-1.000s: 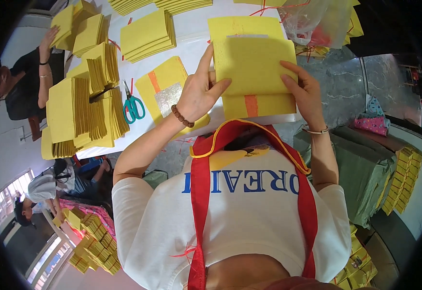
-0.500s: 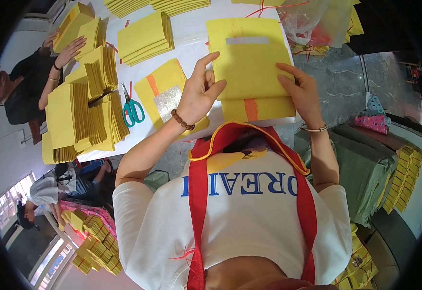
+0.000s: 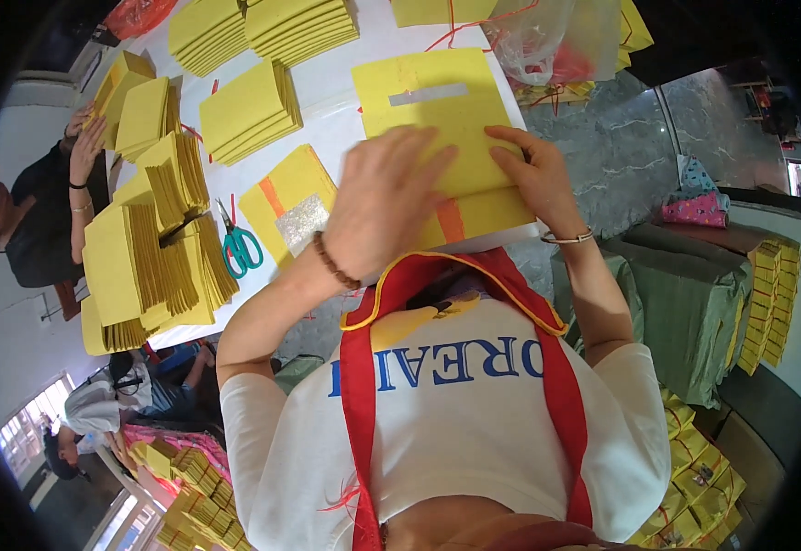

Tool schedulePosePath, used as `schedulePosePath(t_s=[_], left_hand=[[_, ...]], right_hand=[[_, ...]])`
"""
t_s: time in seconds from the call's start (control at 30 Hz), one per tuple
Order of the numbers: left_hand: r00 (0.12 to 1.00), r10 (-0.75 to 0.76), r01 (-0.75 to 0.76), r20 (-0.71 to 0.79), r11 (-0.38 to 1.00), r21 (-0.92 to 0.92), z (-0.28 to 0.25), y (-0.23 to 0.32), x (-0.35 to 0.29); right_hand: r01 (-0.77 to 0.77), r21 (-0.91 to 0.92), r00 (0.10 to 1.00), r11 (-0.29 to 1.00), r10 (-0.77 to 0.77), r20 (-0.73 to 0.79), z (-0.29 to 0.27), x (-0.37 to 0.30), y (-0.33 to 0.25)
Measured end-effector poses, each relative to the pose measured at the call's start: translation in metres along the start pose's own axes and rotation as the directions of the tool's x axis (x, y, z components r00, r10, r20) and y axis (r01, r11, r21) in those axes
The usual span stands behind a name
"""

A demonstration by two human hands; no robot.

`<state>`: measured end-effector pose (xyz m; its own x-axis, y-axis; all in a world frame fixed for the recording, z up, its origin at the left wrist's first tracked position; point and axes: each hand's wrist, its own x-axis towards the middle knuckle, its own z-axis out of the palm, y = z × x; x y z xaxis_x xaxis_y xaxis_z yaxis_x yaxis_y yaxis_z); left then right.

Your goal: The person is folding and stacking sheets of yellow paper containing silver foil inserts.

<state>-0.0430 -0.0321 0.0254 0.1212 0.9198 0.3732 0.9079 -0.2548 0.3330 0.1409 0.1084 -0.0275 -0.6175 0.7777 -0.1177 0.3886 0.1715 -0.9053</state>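
In front of me on the white table lies a folded yellow paper piece (image 3: 446,106) with a grey strip near its far edge and an orange band on its near flap. My left hand (image 3: 386,207) is over its left half, fingers spread and smeared by motion. At the right edge, my right hand (image 3: 543,179) holds the paper, thumb and index finger on top; its other fingers are partly hidden. Left of my left hand lies another yellow paper piece (image 3: 276,197) with an orange band and a speckled silver patch (image 3: 302,223). Beside that are green-handled scissors (image 3: 240,248).
Stacks of folded yellow paper (image 3: 252,110) fill the table's far and left sides. A clear plastic bag (image 3: 533,41) sits at the far right. A co-worker's hands (image 3: 86,147) touch stacks at the left. Green-wrapped bundles (image 3: 685,294) stand on my right.
My left hand has swung from the paper's left edge to over its middle left. My right hand stays at the right edge. The whole view has shifted slightly.
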Motion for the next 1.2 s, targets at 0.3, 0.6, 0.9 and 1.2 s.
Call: schedulePosePath(t_s=[0.3, 0.6, 0.9, 1.2], left_hand=[[0.963, 0.065, -0.113, 0.26, 0.978, 0.175, 0.047, -0.003, -0.009], [0.953, 0.068, -0.143, 0.296, 0.96, 0.241, 0.049, -0.004, -0.014], [0.995, 0.049, -0.034, 0.09, 0.987, -0.159, 0.045, -0.019, -0.014], [0.969, 0.113, -0.177, 0.221, 0.938, 0.298, 0.041, 0.006, 0.01]], right_hand=[[-0.156, -0.112, 0.985, 0.981, 0.163, 0.049, -0.008, 0.0, -0.019], [0.473, -0.751, 0.865, 0.46, -0.402, 0.299, 0.022, -0.055, -0.013], [0.458, -0.772, 0.876, 0.441, -0.374, 0.305, 0.026, -0.054, -0.012], [0.508, -0.661, 0.86, 0.552, -0.37, 0.352, 0.017, -0.049, -0.016]])
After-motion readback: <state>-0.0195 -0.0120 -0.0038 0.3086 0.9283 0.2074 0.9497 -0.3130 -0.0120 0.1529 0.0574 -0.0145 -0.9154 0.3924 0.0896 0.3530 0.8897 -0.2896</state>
